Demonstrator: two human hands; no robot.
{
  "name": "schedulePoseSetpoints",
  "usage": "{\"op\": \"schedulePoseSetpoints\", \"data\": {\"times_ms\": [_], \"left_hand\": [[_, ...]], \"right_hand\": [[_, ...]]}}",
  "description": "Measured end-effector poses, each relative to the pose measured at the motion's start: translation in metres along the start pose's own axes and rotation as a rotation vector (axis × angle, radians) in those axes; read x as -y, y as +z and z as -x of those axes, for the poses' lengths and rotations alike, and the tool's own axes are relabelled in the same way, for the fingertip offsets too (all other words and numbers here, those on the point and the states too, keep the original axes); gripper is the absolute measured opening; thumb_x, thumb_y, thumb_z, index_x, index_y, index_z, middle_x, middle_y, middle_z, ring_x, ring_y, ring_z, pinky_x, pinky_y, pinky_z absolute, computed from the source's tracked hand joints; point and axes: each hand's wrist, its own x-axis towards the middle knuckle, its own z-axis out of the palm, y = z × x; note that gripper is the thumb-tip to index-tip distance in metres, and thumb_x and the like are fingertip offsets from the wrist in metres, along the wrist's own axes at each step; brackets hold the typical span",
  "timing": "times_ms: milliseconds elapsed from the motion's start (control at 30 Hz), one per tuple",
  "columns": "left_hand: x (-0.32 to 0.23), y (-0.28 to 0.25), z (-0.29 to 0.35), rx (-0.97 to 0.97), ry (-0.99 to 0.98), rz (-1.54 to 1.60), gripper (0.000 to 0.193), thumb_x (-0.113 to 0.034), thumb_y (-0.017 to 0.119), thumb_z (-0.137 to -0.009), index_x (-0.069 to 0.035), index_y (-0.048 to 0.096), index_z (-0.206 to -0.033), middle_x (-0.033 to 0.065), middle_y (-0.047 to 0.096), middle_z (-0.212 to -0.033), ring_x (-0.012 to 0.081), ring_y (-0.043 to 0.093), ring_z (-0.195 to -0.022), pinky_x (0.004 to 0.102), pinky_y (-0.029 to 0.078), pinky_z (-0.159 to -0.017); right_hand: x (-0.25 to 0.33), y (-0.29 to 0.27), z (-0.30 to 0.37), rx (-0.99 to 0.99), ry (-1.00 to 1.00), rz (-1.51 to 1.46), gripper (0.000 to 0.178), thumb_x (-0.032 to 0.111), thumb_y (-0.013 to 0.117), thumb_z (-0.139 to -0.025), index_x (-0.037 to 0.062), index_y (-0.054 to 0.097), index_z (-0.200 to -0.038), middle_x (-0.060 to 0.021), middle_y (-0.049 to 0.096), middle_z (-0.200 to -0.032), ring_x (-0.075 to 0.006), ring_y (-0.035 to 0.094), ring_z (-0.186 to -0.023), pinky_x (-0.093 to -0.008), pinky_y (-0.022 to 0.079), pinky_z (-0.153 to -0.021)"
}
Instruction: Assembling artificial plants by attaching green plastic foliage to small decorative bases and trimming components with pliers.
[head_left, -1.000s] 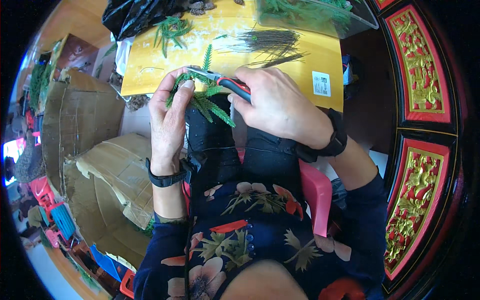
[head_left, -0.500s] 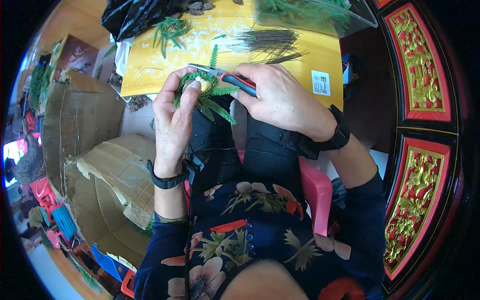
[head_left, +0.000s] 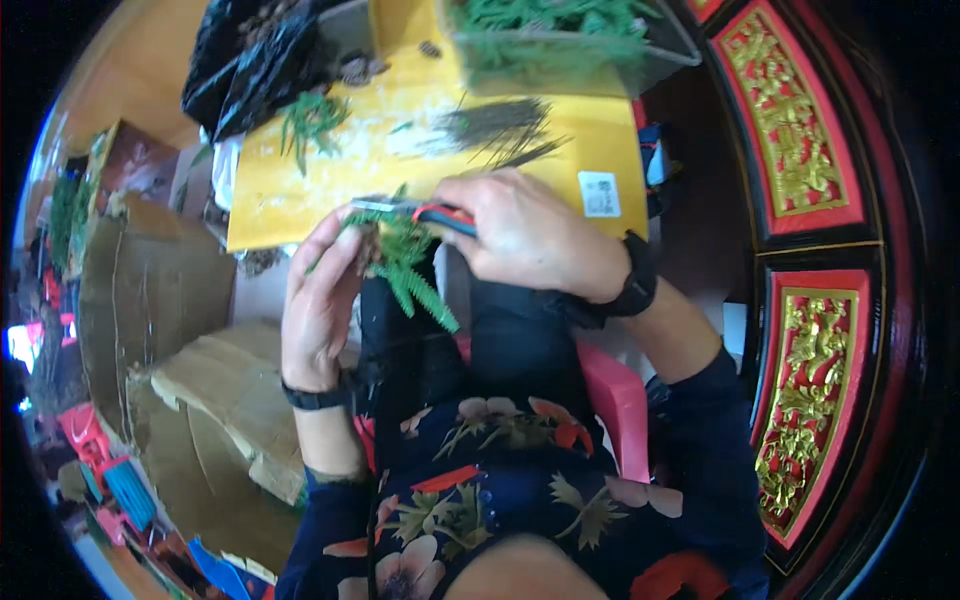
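Observation:
My left hand [head_left: 318,305] pinches a small bunch of green artificial fern-like sprigs [head_left: 415,285] between thumb and fingers. Something brown shows at its middle, too blurred to name. Closed round the red and black handles of a pair of pliers [head_left: 447,217] is my right hand [head_left: 530,238]. The metal jaws point left and lie across the top of the sprigs, close to my left fingertips. Whether the jaws grip anything I cannot tell. Both hands are over my lap at the near edge of the yellow table [head_left: 370,150].
On the table lie a pile of thin dark wires [head_left: 500,130], a loose green sprig bunch [head_left: 310,125] and several pine cones [head_left: 360,68]. A clear bin of greenery [head_left: 560,60] and a black plastic bag [head_left: 255,70] stand behind. An open cardboard box [head_left: 150,290] is at left.
The whole view has shifted, so the table appears lower and further left. The sprig bunch has turned in my left hand, showing its brown middle. The pliers remain at its top.

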Motion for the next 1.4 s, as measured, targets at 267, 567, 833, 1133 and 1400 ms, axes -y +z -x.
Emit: {"op": "schedulePoseSetpoints", "data": {"times_ms": [267,567,833,1133,1400], "left_hand": [[-0.015,0.012,0.002,0.137,0.289,-0.663,0.038,-0.001,0.063,-0.085,0.002,0.055,-0.122,0.0081,0.062,-0.110,0.0168,0.060,-0.100,0.0284,0.046,-0.089],[-0.001,0.044,-0.003,-0.098,0.475,-0.569,0.049,-0.002,0.064,-0.084,0.000,0.046,-0.130,0.0108,0.052,-0.126,0.0200,0.057,-0.106,0.0308,0.047,-0.090],[0.010,0.030,-0.018,-0.096,0.466,-0.612,0.051,-0.007,0.067,-0.084,-0.001,0.046,-0.130,0.0109,0.050,-0.126,0.0203,0.059,-0.100,0.0309,0.050,-0.082],[0.029,0.033,-0.052,0.047,0.436,-1.246,0.029,-0.009,0.068,-0.078,-0.001,0.061,-0.105,0.0156,0.059,-0.093,0.0250,0.063,-0.075,0.0353,0.050,-0.064],[0.065,0.065,-0.072,0.214,0.482,-1.660,0.012,-0.011,0.066,-0.076,-0.001,0.059,-0.080,0.0177,0.060,-0.082,0.0331,0.063,-0.077,0.0425,0.050,-0.064]], "right_hand": [[0.009,-0.011,0.011,-0.061,0.012,0.033,0.018,0.011,0.063,-0.078,0.0020,0.061,-0.093,-0.0215,0.063,-0.084,-0.0416,0.060,-0.082,-0.0474,0.047,-0.069],[-0.003,-0.037,0.002,-0.234,0.118,-0.037,0.028,0.014,0.066,-0.077,0.0031,0.062,-0.102,-0.0175,0.064,-0.080,-0.0302,0.063,-0.075,-0.0401,0.049,-0.070],[-0.071,-0.119,-0.047,-0.655,0.390,-0.106,0.050,0.013,0.062,-0.078,-0.0016,0.048,-0.124,-0.0145,0.059,-0.115,-0.0192,0.057,-0.102,-0.0273,0.043,-0.088],[-0.106,-0.050,0.032,-0.768,0.409,0.028,0.054,0.021,0.066,-0.077,0.0040,0.047,-0.125,-0.0171,0.058,-0.112,-0.0256,0.057,-0.102,-0.0357,0.045,-0.087],[-0.110,0.006,0.061,-0.645,0.668,0.296,0.060,0.025,0.072,-0.074,0.0066,0.047,-0.125,-0.0173,0.054,-0.107,-0.0344,0.054,-0.098,-0.0428,0.045,-0.084]]}}
